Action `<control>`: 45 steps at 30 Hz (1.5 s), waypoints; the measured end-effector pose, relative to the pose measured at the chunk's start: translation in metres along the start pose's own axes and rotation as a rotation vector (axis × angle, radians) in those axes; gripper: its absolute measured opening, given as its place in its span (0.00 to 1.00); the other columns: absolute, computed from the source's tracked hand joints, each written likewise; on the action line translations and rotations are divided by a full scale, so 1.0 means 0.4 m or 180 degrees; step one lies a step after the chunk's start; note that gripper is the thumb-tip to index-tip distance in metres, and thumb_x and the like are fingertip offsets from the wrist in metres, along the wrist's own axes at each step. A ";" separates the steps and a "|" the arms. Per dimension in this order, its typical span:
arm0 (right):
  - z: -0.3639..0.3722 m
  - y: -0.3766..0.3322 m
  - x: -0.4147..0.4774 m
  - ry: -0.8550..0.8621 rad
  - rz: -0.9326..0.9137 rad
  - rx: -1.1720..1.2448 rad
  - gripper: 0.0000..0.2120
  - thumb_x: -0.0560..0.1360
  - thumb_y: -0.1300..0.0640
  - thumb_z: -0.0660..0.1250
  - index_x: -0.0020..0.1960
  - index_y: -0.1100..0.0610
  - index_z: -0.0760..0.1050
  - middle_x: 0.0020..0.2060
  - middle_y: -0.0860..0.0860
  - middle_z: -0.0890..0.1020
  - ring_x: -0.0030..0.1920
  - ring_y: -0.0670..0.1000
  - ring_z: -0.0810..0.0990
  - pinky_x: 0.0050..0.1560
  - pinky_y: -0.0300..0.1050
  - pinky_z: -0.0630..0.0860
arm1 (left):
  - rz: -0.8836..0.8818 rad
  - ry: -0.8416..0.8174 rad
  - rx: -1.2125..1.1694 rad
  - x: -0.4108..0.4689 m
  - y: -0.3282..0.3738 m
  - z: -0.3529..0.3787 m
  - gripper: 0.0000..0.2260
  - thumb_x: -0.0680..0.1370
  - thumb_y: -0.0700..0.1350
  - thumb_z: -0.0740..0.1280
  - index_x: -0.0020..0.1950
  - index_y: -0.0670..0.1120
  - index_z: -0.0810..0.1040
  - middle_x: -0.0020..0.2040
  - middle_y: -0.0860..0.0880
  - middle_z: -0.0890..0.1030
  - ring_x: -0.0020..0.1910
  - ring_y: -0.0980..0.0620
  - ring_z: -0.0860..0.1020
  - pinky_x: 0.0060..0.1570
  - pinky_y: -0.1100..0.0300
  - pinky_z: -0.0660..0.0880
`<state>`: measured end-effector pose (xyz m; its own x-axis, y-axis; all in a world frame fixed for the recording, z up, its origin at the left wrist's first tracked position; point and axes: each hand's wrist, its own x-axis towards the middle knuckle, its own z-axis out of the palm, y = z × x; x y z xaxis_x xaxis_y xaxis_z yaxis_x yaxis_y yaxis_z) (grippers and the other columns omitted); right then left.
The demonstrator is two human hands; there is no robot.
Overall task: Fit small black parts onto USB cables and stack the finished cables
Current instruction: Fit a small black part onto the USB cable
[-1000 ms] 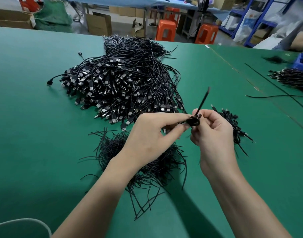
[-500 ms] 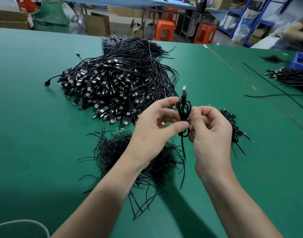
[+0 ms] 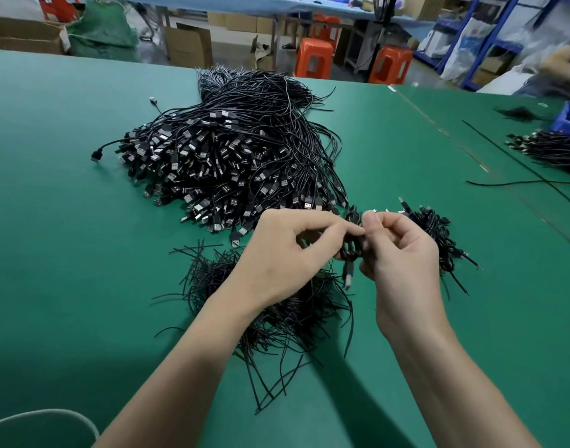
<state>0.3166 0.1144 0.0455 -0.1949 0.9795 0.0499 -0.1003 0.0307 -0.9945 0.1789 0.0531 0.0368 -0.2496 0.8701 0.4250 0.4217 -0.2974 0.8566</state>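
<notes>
Left grip [image 3: 286,253] and right grip [image 3: 403,257] both pinch one coiled cable [image 3: 353,247] between thumb and fingertips, above the green table [image 3: 67,221], with its single plug hanging down. Three black heaps lie around them: one large heap of loose USB cables [image 3: 228,163] beyond, one heap of thin ties [image 3: 270,305] under the wrists, and one small stack of coiled cables [image 3: 438,234] just right of the right grip.

Bright, even light from overhead, without glare. Soft dark shadows on the green counter [image 3: 67,221] under the left forearm [image 3: 180,367] and right forearm [image 3: 455,383], dimmer toward the near left corner. Strong wide-angle bowing at the far counter edge and the blue shelving [image 3: 461,37]. Crisp across the pile of USB cables [image 3: 228,163]; slightly soft on the coiled USB cable [image 3: 351,250], heavily motion-smeared on the person [image 3: 561,59] at upper right.
</notes>
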 end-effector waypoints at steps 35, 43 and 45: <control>-0.004 0.000 0.012 -0.0133 0.0367 0.0302 0.10 0.83 0.59 0.65 0.42 0.57 0.74 0.26 0.46 0.70 0.24 0.42 0.62 0.25 0.34 0.62 | -0.0672 0.0298 -0.0846 0.002 -0.010 0.057 0.14 0.72 0.43 0.80 0.53 0.54 0.80 0.45 0.52 0.86 0.43 0.58 0.82 0.37 0.66 0.69; -0.009 -0.002 0.005 -0.0318 0.0771 0.0806 0.08 0.82 0.57 0.66 0.43 0.53 0.75 0.27 0.45 0.73 0.25 0.40 0.68 0.27 0.32 0.69 | -0.0598 0.0332 -0.1119 0.001 -0.018 0.062 0.20 0.74 0.39 0.78 0.58 0.61 0.81 0.45 0.57 0.85 0.45 0.61 0.80 0.42 0.64 0.70; -0.009 0.000 0.006 -0.0319 0.0838 0.0897 0.08 0.82 0.58 0.65 0.44 0.54 0.75 0.27 0.45 0.73 0.24 0.41 0.67 0.26 0.32 0.68 | -0.0607 0.0346 -0.1143 0.001 -0.022 0.063 0.21 0.74 0.38 0.77 0.60 0.60 0.81 0.45 0.57 0.85 0.38 0.63 0.75 0.38 0.66 0.68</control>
<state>0.3195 0.1174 0.0453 -0.3427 0.9219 -0.1808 -0.2952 -0.2883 -0.9109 0.1971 0.0658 0.0221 -0.3925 0.8820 0.2610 0.0333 -0.2699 0.9623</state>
